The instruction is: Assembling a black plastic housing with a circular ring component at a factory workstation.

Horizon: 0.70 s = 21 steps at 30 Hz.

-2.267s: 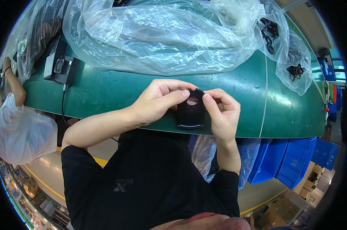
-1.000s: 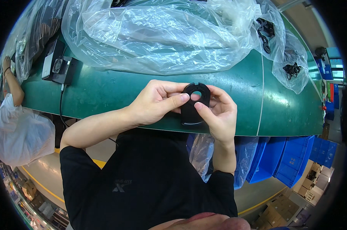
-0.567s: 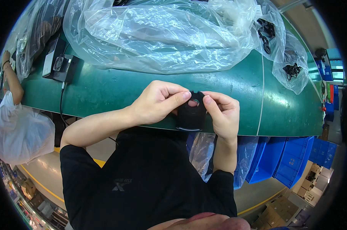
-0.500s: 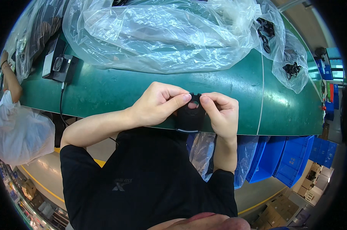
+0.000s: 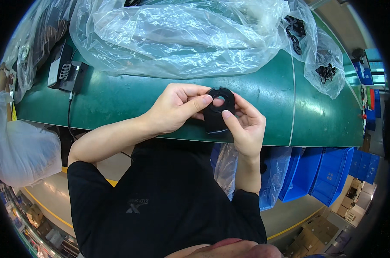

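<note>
Now tilted more face-on, the holed black part (image 5: 216,119) sits gripped by left hand (image 5: 174,108) and right hand (image 5: 249,129), seemingly easier to see.

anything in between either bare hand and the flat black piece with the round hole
Nothing visible: the left hand and right hand both grip the flat, black, plastic-looking piece directly, thumbs on its visible face. The large, clear plastic bag lies beyond the hands, not between.

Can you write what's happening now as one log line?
left hand: holding black part; right hand: holding same part; worktop: green table; beyond: clear plastic bag
</note>
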Tool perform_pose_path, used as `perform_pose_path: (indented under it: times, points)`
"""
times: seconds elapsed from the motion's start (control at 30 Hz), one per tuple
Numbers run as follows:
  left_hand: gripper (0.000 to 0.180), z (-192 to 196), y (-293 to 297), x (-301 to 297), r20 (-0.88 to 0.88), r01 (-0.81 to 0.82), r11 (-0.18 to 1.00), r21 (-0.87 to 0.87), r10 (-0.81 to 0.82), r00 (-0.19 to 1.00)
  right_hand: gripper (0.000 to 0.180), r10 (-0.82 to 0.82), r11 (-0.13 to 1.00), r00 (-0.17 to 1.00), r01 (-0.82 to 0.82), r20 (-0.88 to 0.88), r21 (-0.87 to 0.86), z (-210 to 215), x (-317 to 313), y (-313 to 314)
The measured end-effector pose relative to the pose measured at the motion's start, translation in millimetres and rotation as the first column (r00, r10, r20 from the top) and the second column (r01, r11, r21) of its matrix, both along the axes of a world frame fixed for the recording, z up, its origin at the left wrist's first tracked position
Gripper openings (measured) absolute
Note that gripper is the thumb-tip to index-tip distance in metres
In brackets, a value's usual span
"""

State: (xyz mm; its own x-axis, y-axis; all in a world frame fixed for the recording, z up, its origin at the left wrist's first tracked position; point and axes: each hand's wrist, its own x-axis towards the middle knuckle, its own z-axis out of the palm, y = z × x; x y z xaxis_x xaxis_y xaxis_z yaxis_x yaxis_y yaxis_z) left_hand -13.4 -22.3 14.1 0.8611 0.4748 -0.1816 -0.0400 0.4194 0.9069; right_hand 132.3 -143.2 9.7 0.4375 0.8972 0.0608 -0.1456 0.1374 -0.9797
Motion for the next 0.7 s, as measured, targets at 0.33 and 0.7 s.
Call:
perform_pose_path:
  times: [0.33,0.7]
  points:
    - [0.033,-0.7,-8.4,1.3,0.011,0.18,0.983,0.032,-0.18,0.984,0.034,-0.035,0.999,0.995,0.038,-0.092,0.03,-10.2,-0.4,-29.9]
    - [0.035,2.7,-4.8,0.2,-0.089,0.063,0.992,0.111,-0.053,0.995,0.03,0.244,0.934,0.957,-0.189,0.155,-0.303,-65.9,48.8,-179.7]
